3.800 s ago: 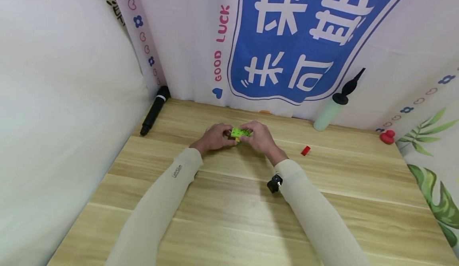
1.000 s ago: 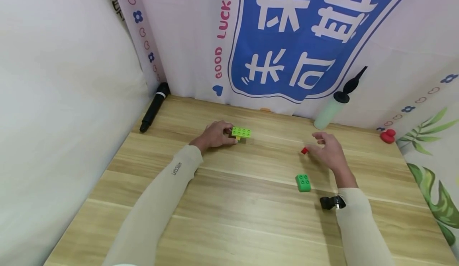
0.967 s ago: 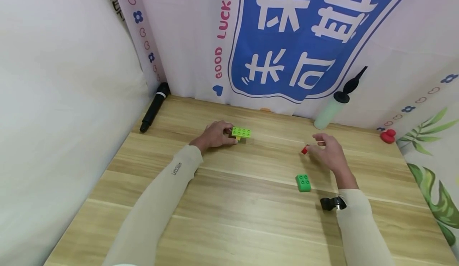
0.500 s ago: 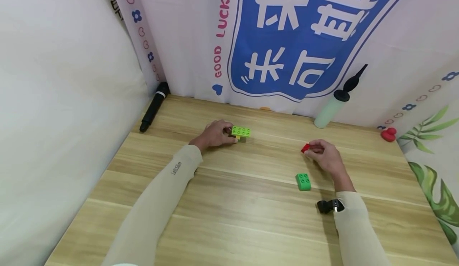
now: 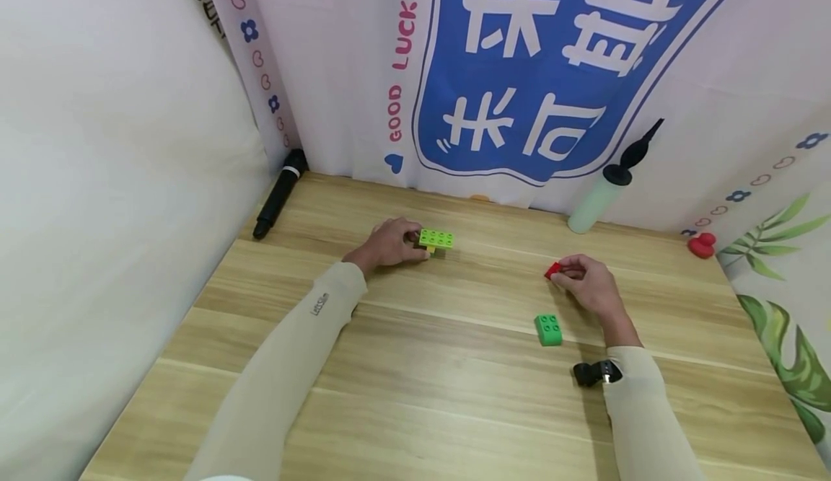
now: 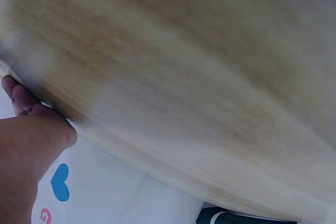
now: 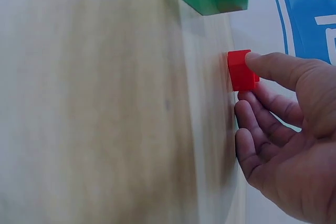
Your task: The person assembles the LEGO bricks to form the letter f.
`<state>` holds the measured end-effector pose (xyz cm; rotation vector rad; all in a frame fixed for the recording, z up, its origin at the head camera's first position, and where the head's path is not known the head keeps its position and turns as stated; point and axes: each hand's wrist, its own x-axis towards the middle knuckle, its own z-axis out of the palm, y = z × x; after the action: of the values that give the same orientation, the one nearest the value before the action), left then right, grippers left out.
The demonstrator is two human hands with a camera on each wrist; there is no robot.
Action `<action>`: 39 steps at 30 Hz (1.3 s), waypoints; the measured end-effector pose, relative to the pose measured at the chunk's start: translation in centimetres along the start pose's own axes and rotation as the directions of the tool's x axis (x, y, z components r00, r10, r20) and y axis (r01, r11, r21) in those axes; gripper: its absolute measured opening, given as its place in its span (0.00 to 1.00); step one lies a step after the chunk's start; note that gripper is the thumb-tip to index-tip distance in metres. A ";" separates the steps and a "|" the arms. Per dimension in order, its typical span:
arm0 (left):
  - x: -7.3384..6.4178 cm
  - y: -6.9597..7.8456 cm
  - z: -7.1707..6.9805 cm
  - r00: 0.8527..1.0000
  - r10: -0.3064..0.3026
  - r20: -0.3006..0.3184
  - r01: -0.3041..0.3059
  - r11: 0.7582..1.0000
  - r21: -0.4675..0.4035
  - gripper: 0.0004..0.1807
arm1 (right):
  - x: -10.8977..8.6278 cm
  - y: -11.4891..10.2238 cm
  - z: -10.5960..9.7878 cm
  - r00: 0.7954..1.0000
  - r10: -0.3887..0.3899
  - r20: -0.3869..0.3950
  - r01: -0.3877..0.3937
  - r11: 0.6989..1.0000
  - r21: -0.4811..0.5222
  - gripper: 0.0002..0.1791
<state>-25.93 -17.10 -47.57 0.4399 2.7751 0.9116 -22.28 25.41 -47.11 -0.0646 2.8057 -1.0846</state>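
In the head view my left hand (image 5: 391,243) grips a small stack of toy bricks with a lime-green eight-stud brick (image 5: 437,238) on top and a yellow piece (image 5: 431,249) beneath. The stack's lower part is hidden by the fingers. To the right, my right hand (image 5: 589,283) pinches a red toy brick (image 5: 552,270) between thumb and fingers, low at the tabletop. The right wrist view shows the thumb on one side of the red brick (image 7: 241,71). A green four-stud toy brick (image 5: 549,329) sits nearer me, below the right hand. The left wrist view shows only part of the left hand (image 6: 32,124).
A black microphone-like rod (image 5: 280,194) lies at the table's back left. Against the back cloth stands a pale green hand pump (image 5: 592,203) with a black top. A red knob-shaped object (image 5: 702,245) is at the far right. Cloth walls border the wooden table (image 5: 428,394).
My right hand has left the lime-green brick and gone right, its fingers now closed on the red brick. The green brick has come into view on the table. The left hand stays on the stack.
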 end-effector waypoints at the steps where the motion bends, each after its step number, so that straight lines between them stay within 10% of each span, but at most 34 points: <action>1: 0.0 0.0 0.0 1.000 0.001 -0.002 -0.001 1.000 -0.002 0.24 | 0.0 -0.1 0.0 1.000 0.003 -0.001 -0.003 1.000 -0.002 0.23; 11: -0.1 0.1 0.0 1.000 0.014 -0.011 -0.014 1.000 -0.004 0.22 | 0.1 -2.8 -0.4 1.000 -0.003 -0.022 0.004 0.998 0.065 0.25; 20: -0.1 0.0 -0.1 1.000 0.001 -0.008 -0.001 1.000 -0.005 0.23 | 1.6 -8.8 1.0 0.984 -0.146 -0.104 0.161 0.976 0.145 0.24; 39: -0.3 0.1 -0.2 1.000 0.022 -0.009 -0.022 1.000 0.003 0.20 | 4.5 -16.9 9.2 0.918 -0.386 0.092 0.370 0.916 0.154 0.19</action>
<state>-25.66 -17.25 -47.34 0.4691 2.7853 0.9164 -25.63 6.37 -42.98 -0.6635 2.6655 -1.2926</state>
